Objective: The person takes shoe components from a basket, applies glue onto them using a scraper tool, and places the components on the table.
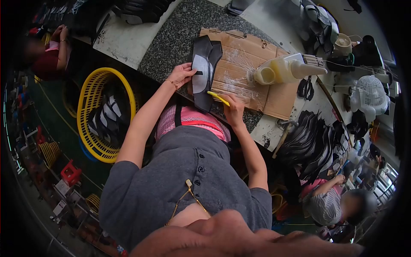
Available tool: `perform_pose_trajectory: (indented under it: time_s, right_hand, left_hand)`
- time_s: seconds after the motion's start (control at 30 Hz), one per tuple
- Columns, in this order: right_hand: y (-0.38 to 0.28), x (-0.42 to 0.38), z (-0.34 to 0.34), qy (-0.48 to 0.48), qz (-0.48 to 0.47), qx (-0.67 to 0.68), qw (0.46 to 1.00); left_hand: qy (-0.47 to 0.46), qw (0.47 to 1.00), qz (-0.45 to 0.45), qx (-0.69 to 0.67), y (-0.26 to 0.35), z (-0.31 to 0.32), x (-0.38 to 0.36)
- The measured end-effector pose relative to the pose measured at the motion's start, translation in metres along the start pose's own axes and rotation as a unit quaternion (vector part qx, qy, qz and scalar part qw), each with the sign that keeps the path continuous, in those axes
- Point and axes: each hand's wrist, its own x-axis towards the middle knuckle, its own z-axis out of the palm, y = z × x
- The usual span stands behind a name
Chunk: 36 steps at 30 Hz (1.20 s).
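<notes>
A black shoe upper piece [203, 100] with a light grey panel lies lengthwise near the table edge, overlapping a sheet of cardboard [239, 60]. My left hand [183, 74] is closed on its left side, the fingertips at a small black strip [198, 73] on the grey panel. In my right hand [233, 109] is a slim yellow tool [220, 99], pinched between the fingers, its tip right at the upper's right edge. Whitish smears mark the cardboard beside it.
A plastic bottle [289, 68] with yellowish liquid stands on the cardboard, near black-handled scissors [305, 88]. Stacked dark pieces [308, 141] lie at right. A yellow basket [83, 111] holding more pieces is at left. Other people sit at far left and lower right.
</notes>
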Motion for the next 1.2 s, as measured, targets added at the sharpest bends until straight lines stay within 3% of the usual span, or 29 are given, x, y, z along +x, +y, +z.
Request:
perform_pose_trajectory:
  time_s: [0.03, 0.2, 0.33, 0.47, 0.57, 0.6, 0.7, 0.83, 0.93, 1.03, 1.1, 1.2]
  right_hand:
    - [0.004, -0.018, 0.008, -0.055, -0.011, -0.019, 0.998]
    - [0.012, -0.038, -0.004, 0.105, 0.065, 0.057, 0.991]
    - [-0.002, -0.042, 0.016, 0.059, 0.106, 0.092, 0.988]
    - [0.008, -0.055, 0.006, 0.125, 0.184, 0.137, 0.965]
    - [0.003, -0.045, 0.022, 0.105, 0.153, 0.138, 0.973]
    - [0.004, -0.048, 0.029, 0.116, 0.104, 0.14, 0.978]
    - [-0.002, -0.047, 0.01, 0.071, 0.192, 0.154, 0.967]
    - [0.017, 0.024, 0.035, 0.122, 0.046, 0.047, 0.99]
    - [0.009, 0.078, 0.037, 0.139, 0.099, -0.004, 0.985]
    - [-0.009, 0.073, 0.026, 0.068, -0.032, -0.08, 0.994]
    - [-0.025, 0.064, 0.014, -0.05, -0.079, -0.134, 0.987]
    - [-0.036, 0.083, 0.019, 0.004, -0.121, -0.132, 0.984]
  left_hand:
    - [-0.003, 1.0, -0.004, 0.0, -0.002, -0.002, -0.002]
    - [-0.013, 1.0, -0.004, 0.0, -0.008, -0.004, 0.003]
    - [-0.013, 1.0, -0.005, 0.016, -0.006, -0.006, 0.004]
    - [-0.029, 0.999, -0.014, 0.011, -0.008, -0.008, 0.008]
    - [-0.041, 0.999, -0.012, 0.007, -0.01, -0.012, 0.009]
    - [-0.039, 0.999, -0.018, 0.012, -0.009, -0.013, 0.009]
    - [-0.056, 0.998, -0.029, 0.003, -0.001, -0.009, 0.005]
    - [-0.079, 0.995, -0.061, -0.008, 0.003, -0.017, 0.009]
    - [-0.129, 0.989, -0.077, -0.021, 0.009, -0.024, 0.012]
    - [-0.136, 0.982, -0.116, -0.065, 0.015, -0.031, 0.016]
    - [-0.141, 0.972, -0.157, -0.106, 0.015, -0.036, 0.025]
    - [-0.171, 0.967, -0.172, -0.077, 0.019, -0.04, 0.031]
